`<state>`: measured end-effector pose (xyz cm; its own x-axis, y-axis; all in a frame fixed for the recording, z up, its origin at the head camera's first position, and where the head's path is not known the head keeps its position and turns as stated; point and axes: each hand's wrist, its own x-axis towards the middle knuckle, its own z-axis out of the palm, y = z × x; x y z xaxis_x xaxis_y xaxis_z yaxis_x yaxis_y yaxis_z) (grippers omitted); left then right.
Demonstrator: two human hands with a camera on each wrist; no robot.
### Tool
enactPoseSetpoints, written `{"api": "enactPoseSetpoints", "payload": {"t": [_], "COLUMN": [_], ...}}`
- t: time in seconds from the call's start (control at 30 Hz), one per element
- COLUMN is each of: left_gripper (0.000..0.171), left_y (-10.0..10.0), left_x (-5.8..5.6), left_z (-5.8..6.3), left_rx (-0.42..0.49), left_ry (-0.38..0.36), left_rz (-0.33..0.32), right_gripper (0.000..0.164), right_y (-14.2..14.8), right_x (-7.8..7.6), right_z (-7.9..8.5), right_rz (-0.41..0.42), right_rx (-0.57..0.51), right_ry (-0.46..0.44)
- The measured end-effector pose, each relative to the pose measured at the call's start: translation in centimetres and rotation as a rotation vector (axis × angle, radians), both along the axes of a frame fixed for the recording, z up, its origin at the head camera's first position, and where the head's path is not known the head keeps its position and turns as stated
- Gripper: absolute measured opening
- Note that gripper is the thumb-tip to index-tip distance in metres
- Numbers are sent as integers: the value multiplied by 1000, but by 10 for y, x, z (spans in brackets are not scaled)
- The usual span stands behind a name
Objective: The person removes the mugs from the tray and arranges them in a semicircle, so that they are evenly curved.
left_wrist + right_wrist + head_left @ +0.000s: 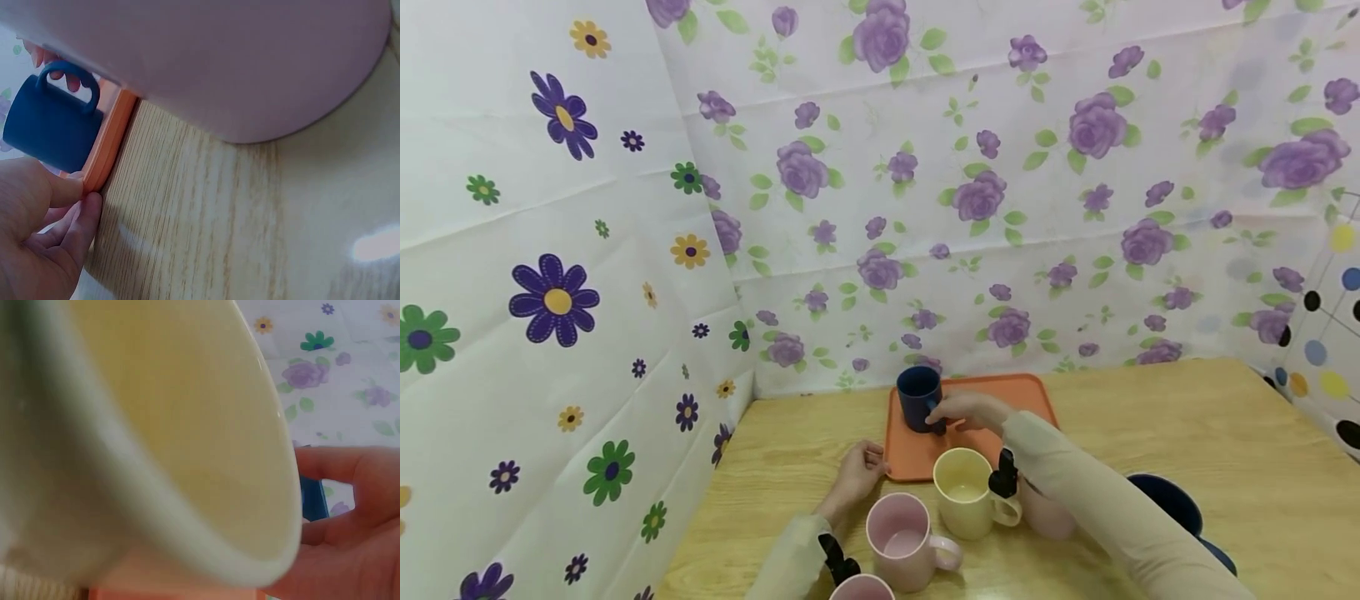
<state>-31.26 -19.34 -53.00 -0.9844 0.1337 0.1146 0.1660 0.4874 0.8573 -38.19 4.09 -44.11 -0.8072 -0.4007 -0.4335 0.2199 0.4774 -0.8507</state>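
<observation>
A dark blue mug [916, 404] stands at the back left of an orange tray [1007, 392]. My right hand [973, 410] grips the mug at its handle, which faces right; the left wrist view shows fingertips behind the handle of the blue mug [53, 122]. In the right wrist view a yellow mug [187, 425] hides most of that grip. At the tray's near left corner, my left hand [856, 473] pinches the orange rim [112, 147], thumb above and fingers against the outer side.
Close in front of the tray stand the yellow mug [964, 508] and a pink mug [901, 550]. Another pink mug [862, 587] is cut off below. A pink mug [1048, 515] lies partly behind my right sleeve, with a dark blue mug [1168, 500] farther right. Flowered cloth [880, 192] hangs behind the table.
</observation>
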Motion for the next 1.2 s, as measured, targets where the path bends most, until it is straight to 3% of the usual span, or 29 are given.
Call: {"api": "enactPoseSetpoints", "payload": {"t": [0.2, 0.47, 0.67, 0.97, 1.2], "left_gripper": [25, 24, 23, 24, 24], "left_y": [0, 1, 1, 0, 1], "left_x": [-2, -3, -3, -1, -2], "left_z": [1, 2, 1, 0, -2], "left_rx": [-13, -25, -8, -10, -19], "left_ry": [24, 28, 10, 18, 23], "left_rz": [14, 10, 7, 8, 14], "right_gripper": [20, 20, 23, 23, 31], "right_y": [2, 8, 13, 16, 22], "right_x": [3, 6, 10, 18, 28], "right_z": [5, 6, 9, 21, 29], "right_rz": [20, 5, -88, -174, -186], "right_rx": [86, 109, 116, 89, 82], "right_ry": [68, 133, 203, 225, 339]}}
